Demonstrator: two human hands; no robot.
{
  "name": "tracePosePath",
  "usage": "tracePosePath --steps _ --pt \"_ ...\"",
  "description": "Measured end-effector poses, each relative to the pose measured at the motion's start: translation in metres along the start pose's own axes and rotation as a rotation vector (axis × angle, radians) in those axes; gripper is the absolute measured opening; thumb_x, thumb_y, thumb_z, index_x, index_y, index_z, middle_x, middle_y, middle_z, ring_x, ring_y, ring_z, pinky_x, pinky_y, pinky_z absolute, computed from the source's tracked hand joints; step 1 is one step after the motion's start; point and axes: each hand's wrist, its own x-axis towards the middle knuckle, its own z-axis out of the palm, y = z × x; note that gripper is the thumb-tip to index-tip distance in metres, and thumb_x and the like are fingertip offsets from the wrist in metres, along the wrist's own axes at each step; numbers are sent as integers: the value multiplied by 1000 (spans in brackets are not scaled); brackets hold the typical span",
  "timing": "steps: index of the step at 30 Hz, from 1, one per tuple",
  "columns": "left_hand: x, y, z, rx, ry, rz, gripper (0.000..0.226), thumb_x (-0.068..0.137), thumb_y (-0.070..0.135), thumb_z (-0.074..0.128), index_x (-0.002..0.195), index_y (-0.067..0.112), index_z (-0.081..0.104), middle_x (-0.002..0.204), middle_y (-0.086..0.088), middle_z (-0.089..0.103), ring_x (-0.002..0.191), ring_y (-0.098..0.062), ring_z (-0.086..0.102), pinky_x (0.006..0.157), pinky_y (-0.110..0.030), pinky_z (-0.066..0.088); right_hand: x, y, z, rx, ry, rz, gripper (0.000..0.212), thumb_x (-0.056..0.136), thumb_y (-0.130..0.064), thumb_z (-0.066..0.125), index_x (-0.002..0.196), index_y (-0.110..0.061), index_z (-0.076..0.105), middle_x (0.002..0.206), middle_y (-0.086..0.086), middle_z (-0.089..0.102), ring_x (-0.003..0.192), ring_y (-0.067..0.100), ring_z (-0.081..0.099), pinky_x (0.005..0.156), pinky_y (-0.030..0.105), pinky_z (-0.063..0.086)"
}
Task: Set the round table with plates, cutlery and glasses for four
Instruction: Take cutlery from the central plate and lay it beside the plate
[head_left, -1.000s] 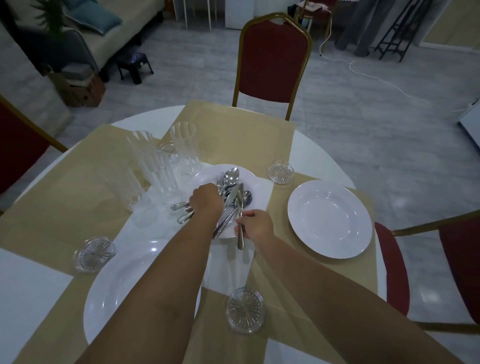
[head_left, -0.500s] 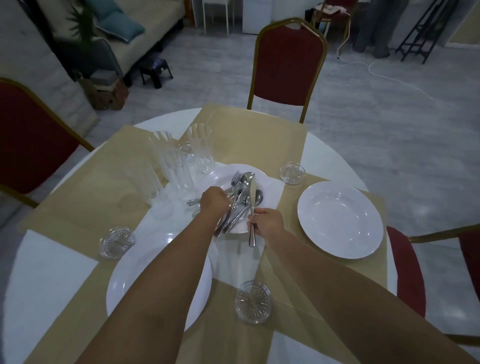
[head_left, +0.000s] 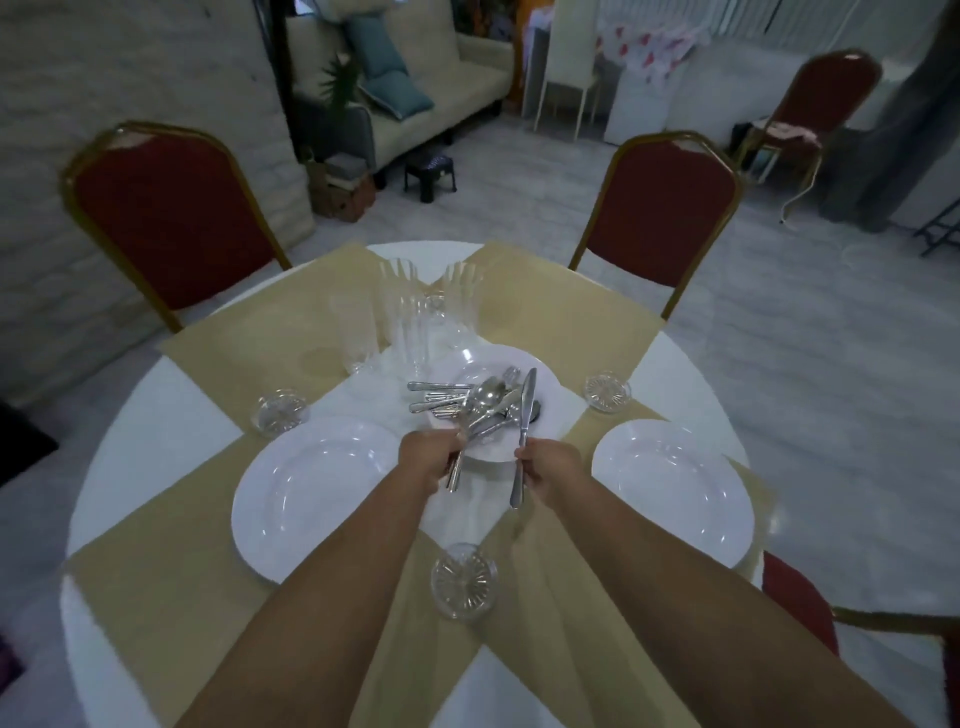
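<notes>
My right hand (head_left: 545, 465) grips a table knife (head_left: 525, 410) by its handle, blade pointing away over the middle plate (head_left: 545, 382). My left hand (head_left: 434, 457) grips a spoon (head_left: 480, 400) and perhaps another piece, lifted above that plate. More loose cutlery (head_left: 436, 397) lies on the plate. One white plate (head_left: 311, 493) sits on the left placemat and another white plate (head_left: 675, 493) on the right. Several tall clear glasses (head_left: 405, 312) stand grouped behind the middle plate.
The round white table (head_left: 156, 431) carries crossed beige placemats (head_left: 561, 312). Small glass coasters lie at the left (head_left: 280, 415), right (head_left: 607, 391) and near side (head_left: 464, 581). Red chairs stand at the far left (head_left: 166, 218), far right (head_left: 660, 208) and right edge (head_left: 800, 597).
Both hands drew back toward me and rose off the middle plate, the right with the knife, the left with a spoon. The view tilted up, showing more of the room.
</notes>
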Motion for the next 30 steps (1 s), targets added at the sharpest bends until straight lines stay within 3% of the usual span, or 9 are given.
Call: tracePosePath --steps 4,8,13,16,21,24,26,28,30 --pt "-36 -22 4 -168 51 -80 13 86 -7 61 80 4 63 72 -6 58 61 -13 51 41 -15 46 -6 11 -17 -104 -21 0 22 82 4 62 61 -3 60 59 15 53 53 24 50 70 35 44" --pt "-65 -52 13 -162 81 -23 15 90 0 60 78 9 60 67 -7 50 58 -15 45 53 -23 37 -20 23 -38 -167 -111 -18 18 85 5 61 70 -4 62 67 12 57 60 22 55 65 35 47" --pt "-99 -96 24 -172 116 -30 20 93 6 56 73 8 59 59 -14 49 38 -20 47 40 -21 40 -35 44 -67 -291 -92 -52 21 84 4 62 66 -6 62 65 11 55 59 21 51 55 31 42" --pt "-120 -119 34 -196 162 -21 22 89 5 61 68 9 62 61 -13 53 44 -17 50 47 -22 41 -44 55 -84 -334 -92 -32 19 80 4 59 65 -6 64 59 9 53 52 21 48 47 26 40" --pt "-148 -143 53 -342 313 -16 7 85 -1 63 83 5 67 73 -6 61 64 -15 56 49 -18 47 -42 76 -102 -507 -64 -137 13 74 -10 61 69 0 69 75 17 64 70 25 60 66 38 51" --pt "-159 -155 62 -372 329 -56 21 83 -1 65 66 10 59 64 -6 56 55 -14 50 43 -17 42 -53 84 -113 -586 -67 -213 18 78 -7 60 63 1 65 65 11 52 68 22 49 63 34 37" --pt "-165 -161 69 -383 318 -61 25 83 -2 65 62 9 56 60 -8 52 52 -15 46 39 -16 40 -64 87 -121 -616 -71 -265 23 82 -7 59 62 -8 69 63 6 53 69 21 48 64 30 36" --pt "-172 -165 76 -403 342 -64 25 83 -3 65 63 8 57 60 -8 53 51 -15 47 36 -14 40 -70 92 -128 -723 -85 -362 24 88 -8 54 85 -15 77 83 6 67 85 23 59 74 28 43" --pt "-177 -171 83 -440 361 -78 21 85 -3 64 67 7 59 63 -7 55 53 -14 49 36 -12 42 -77 98 -137 -859 -88 -458 35 92 -6 48 117 -14 71 116 4 69 111 23 61 91 27 43"
